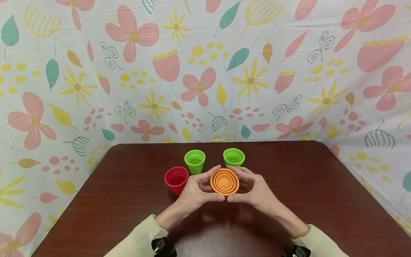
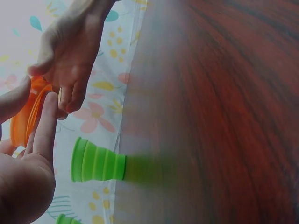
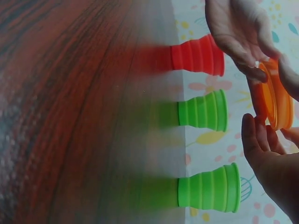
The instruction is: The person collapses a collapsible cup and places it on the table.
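Sleeves [image 1: 138, 237] of a pale cloth lie nearest, with a black wrist device [image 1: 163, 247] at the left cuff. Beyond them, the left hand [image 1: 194, 191] and right hand [image 1: 257, 191] face each other around an orange cup [image 1: 224, 181], held up off the bench [image 1: 128, 200]. It is folded nearly flat, its rings nested and its opening toward the head camera. Both sets of fingers are clamped on its rim, thumbs at the near edge and forefingers at the far edge.

That rim hold looks secure but shallow: if one side let go while the other pressed, the cup would probably tip or slip down to the bench. Uneven pressure on the soft-looking rings could also leave it lopsided.

Next out, a red cup [image 1: 176, 181] stands upright and extended just beyond the left hand; a careless sweep of that hand to the left could knock it over. Farther still stand a left green cup [image 1: 194, 161] and a right green cup [image 1: 233, 157], both upright. The latter is partly hidden by the right fingertips in the head view, so low forward reaching could topple it. Flowered cloth [image 1: 205, 119] hangs behind the bench.
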The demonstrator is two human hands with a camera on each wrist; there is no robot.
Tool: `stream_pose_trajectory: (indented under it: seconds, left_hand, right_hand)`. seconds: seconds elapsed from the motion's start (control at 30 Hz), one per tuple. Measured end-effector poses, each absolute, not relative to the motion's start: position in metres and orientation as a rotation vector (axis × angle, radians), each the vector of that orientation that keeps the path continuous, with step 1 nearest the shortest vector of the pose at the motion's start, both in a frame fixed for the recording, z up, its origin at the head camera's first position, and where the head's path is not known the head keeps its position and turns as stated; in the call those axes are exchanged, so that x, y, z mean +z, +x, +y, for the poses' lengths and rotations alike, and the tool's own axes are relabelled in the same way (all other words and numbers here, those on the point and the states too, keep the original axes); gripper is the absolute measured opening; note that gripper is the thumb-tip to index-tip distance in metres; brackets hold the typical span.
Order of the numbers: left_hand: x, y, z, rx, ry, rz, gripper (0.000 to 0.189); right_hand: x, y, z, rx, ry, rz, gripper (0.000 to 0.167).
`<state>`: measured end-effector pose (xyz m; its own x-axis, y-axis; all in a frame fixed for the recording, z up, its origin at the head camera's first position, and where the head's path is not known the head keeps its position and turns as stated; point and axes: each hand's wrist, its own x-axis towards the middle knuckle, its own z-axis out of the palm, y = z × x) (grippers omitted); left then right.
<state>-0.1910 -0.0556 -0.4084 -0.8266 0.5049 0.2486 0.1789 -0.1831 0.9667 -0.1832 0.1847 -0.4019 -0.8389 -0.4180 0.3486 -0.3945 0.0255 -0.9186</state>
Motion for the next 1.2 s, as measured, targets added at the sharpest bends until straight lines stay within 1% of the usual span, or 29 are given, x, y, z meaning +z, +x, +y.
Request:
stream_pose_trajectory:
  seconds: [0.23,0.4,0.73,1.0,1.2]
  left_hand:
    - [-0.409,-0.19,-0.054,2.102,0.791,1.826,0.088]
    - [-0.411,-0.191,-0.053,2.097,0.805,1.823,0.086]
    - [-0.41,-0.19,-0.045,2.086,0.771,1.869,0.091]
    - [-0.415,-0.191,-0.038,2.087,0.678,1.953,0.079]
    - [-0.417,-0.19,-0.028,1.994,0.685,2.094,0.07]
  right_hand:
    - [-0.402,-0.184,0.186,-1.961,-0.885,2.255,0.084]
    - [-0.402,-0.184,0.187,-1.936,-0.882,2.313,0.082]
    - [-0.4,-0.182,0.196,-1.933,-0.857,2.35,0.077]
    - [-0.401,-0.186,0.215,-1.867,-0.728,2.433,0.076]
    - [-0.396,-0.191,0.234,-1.779,-0.648,2.502,0.076]
